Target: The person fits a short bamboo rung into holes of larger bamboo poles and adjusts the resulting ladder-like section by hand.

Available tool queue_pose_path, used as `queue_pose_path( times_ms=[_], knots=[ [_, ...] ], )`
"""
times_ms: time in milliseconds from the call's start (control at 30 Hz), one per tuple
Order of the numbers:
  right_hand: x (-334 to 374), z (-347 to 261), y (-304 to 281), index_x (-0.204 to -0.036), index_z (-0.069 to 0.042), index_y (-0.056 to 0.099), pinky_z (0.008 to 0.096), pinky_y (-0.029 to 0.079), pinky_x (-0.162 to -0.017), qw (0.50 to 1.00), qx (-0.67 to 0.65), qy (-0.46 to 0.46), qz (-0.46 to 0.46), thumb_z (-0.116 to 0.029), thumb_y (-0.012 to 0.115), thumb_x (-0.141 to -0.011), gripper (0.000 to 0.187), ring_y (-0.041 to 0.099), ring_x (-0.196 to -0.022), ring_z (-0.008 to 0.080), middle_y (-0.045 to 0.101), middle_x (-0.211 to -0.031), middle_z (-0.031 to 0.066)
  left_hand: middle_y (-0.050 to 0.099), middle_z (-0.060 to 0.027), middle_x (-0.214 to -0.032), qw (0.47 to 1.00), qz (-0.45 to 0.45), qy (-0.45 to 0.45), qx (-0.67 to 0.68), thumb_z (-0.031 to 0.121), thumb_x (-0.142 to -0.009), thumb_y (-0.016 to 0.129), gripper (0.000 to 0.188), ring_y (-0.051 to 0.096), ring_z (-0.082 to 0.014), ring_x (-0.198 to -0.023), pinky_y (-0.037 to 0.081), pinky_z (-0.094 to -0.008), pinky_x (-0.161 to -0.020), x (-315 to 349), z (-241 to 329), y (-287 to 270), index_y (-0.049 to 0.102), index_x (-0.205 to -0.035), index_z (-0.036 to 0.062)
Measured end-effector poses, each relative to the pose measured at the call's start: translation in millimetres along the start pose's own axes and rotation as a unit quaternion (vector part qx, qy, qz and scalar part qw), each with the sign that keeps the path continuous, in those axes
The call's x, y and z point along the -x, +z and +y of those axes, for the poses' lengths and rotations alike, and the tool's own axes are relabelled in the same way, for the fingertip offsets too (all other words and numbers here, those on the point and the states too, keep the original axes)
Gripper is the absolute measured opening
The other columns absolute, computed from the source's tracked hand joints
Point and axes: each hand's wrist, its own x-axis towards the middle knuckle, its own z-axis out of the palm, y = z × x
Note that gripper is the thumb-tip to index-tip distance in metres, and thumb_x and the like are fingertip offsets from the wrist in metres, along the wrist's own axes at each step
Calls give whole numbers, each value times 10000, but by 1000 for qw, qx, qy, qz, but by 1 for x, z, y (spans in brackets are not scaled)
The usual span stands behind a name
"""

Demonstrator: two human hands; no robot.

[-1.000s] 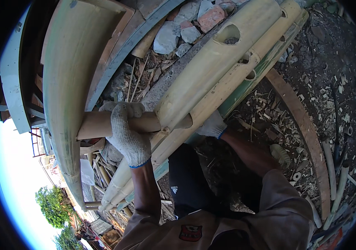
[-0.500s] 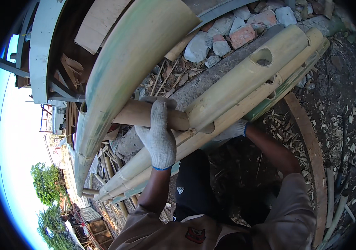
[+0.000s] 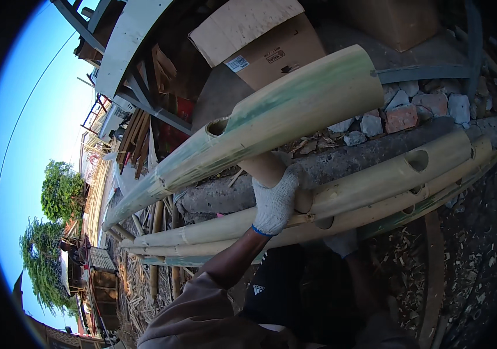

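My left hand (image 3: 277,195), in a white knitted glove, is wrapped round a short bamboo crosspiece (image 3: 262,167). This piece runs between a thick, green-streaked bamboo pole (image 3: 312,96) on the far side and a pale pole (image 3: 370,181) with a hole near its right end. Another pale pole (image 3: 370,213) and a greener one (image 3: 402,220) lie alongside on the near side, also with holes cut in them. My right hand (image 3: 341,241), gloved too, is in shadow at the near side of these poles; its fingers are hidden. An oval opening (image 3: 217,126) shows in the thick pole.
Behind the thick pole are a cardboard box (image 3: 277,55) and a grey metal frame (image 3: 426,73). Broken bricks and stones (image 3: 401,116) lie by a rough concrete beam (image 3: 353,148). Wood chips (image 3: 469,273) cover the ground at right, beside a plank (image 3: 433,279).
The view has shifted, so the poles sit further right and look more level. The opening and the box show more fully. My left hand keeps its grip on the crosspiece.
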Motion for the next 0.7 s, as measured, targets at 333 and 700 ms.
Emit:
queue_pose_path(
  times_ms=[333, 700],
  knots=[
    [24, 8, -8, -1407, -104, 542, 491, 387, -1131, 916, 396, 61, 36, -425, 672, -917, 599, 481, -1376, 345, 539, -1452, 168, 650, -127, -1231, 967, -114, 14, -227, 311, -938, 682, 417, 620, -291, -1155, 493, -459, -969, 75, -3, -6, 611, -1256, 50],
    [60, -67, -19, -1304, -110, 630, 485, 417, -1108, 833, 538, 130, -14, -495, 560, -922, 547, 554, -1288, 374, 624, -1355, 177, 503, -177, -1486, 906, -320, -9, -279, 362, -988, 606, 582, 452, -362, -1391, 375, -468, -1151, 124, -32, -9, 474, -1477, 75]
  ],
)
